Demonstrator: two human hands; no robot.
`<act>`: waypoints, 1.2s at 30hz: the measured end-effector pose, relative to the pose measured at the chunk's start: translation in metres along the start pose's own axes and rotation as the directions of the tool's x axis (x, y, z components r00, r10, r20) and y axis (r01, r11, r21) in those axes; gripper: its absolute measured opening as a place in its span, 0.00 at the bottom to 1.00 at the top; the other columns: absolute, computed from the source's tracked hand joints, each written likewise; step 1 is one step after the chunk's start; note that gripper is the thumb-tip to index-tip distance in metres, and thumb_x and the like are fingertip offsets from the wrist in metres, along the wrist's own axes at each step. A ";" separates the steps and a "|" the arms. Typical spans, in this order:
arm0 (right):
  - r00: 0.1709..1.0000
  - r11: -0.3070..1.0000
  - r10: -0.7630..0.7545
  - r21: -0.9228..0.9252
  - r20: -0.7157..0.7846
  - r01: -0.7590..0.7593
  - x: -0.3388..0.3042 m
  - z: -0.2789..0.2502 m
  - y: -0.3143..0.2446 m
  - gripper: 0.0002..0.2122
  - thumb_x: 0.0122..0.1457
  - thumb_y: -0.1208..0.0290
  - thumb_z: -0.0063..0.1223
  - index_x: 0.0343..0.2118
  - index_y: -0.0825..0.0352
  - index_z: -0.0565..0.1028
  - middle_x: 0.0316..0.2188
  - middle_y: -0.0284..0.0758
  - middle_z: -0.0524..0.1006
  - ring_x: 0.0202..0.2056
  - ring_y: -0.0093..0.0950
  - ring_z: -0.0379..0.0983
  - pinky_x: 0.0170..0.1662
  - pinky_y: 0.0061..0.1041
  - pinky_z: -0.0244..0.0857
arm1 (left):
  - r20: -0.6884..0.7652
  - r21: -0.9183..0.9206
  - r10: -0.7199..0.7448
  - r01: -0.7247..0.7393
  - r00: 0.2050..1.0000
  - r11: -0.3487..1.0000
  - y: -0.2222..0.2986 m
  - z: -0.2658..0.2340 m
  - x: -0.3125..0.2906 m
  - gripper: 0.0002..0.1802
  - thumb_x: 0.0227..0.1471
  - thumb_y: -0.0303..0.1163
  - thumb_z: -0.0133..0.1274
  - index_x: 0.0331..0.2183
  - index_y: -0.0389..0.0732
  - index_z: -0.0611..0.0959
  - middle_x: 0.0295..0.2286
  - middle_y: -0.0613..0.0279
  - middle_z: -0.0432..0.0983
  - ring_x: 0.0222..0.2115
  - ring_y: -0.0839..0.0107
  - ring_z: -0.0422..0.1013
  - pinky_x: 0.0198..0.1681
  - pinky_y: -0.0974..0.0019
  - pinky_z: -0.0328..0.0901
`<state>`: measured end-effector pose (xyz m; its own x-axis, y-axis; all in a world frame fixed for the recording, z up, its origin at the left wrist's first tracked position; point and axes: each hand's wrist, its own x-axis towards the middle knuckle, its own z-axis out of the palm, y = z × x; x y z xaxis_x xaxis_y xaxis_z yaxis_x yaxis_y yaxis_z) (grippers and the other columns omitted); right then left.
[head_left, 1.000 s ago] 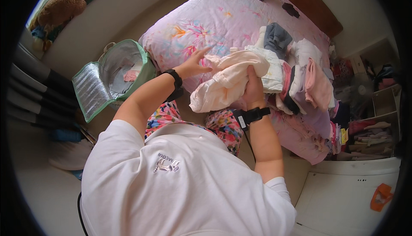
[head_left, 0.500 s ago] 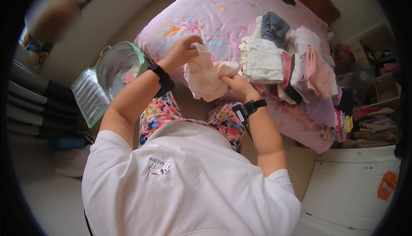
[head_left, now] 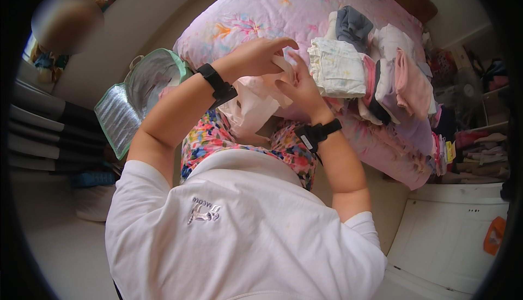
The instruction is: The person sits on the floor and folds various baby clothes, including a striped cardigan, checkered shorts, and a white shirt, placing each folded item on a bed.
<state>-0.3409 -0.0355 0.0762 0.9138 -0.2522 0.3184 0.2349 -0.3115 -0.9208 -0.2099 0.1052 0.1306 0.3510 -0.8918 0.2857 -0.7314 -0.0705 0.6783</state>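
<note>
A thin, pale pink-white garment hangs crumpled over my lap, bunched at its upper right edge between my hands. My left hand grips that edge from above, its fingers reaching to the right. Close beside it, my right hand holds the same bunched edge, thumb and forefinger around the cloth. The garment's exact kind cannot be made out. Just right of my right hand, a folded white cloth with a faint print lies on the bed.
Folded clothes, among them a grey-blue piece and a pink one, are stacked on the pink floral bed. An open silver-lined basket with green trim stands at left. A white cabinet is at lower right.
My left hand has moved right, toward my right hand, and both are now close together at the garment's edge. The garment hangs lower, over my lap. The view has shifted slightly.
</note>
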 end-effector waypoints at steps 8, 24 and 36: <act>0.970 0.801 0.244 0.563 0.006 -0.205 0.008 -0.019 0.003 0.14 0.57 0.75 0.50 0.47 0.68 0.73 0.37 0.29 0.76 0.35 0.18 0.71 0.38 0.16 0.66 | -0.104 -0.630 -0.021 -0.049 0.994 0.775 -0.057 0.003 -0.013 0.32 0.50 0.29 0.52 0.57 0.42 0.65 0.48 0.57 0.69 0.49 0.69 0.65 0.55 0.62 0.58; 0.911 0.462 0.411 0.867 -0.022 -0.187 0.009 -0.048 -0.001 0.18 0.65 0.62 0.38 0.52 0.68 0.67 0.49 0.37 0.73 0.50 0.32 0.69 0.54 0.30 0.62 | -0.194 -0.856 -0.312 -0.005 0.930 0.518 -0.079 0.041 -0.021 0.09 0.57 0.35 0.52 0.37 0.40 0.76 0.27 0.76 0.70 0.29 0.86 0.65 0.32 0.76 0.63; 0.916 0.977 0.188 -0.028 -0.355 -0.211 -0.001 -0.032 0.029 0.14 0.62 0.63 0.48 0.46 0.65 0.71 0.36 0.34 0.74 0.37 0.23 0.70 0.43 0.24 0.64 | -0.292 -0.608 -0.205 -0.015 0.934 0.794 -0.036 -0.006 -0.024 0.15 0.54 0.32 0.54 0.42 0.36 0.77 0.33 0.70 0.73 0.35 0.83 0.67 0.39 0.77 0.63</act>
<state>-0.3460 -0.0739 0.0563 0.7631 -0.6148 0.1990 0.0273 -0.2770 -0.9605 -0.1881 0.1319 0.1034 0.6486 -0.6883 0.3249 -0.2301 0.2296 0.9457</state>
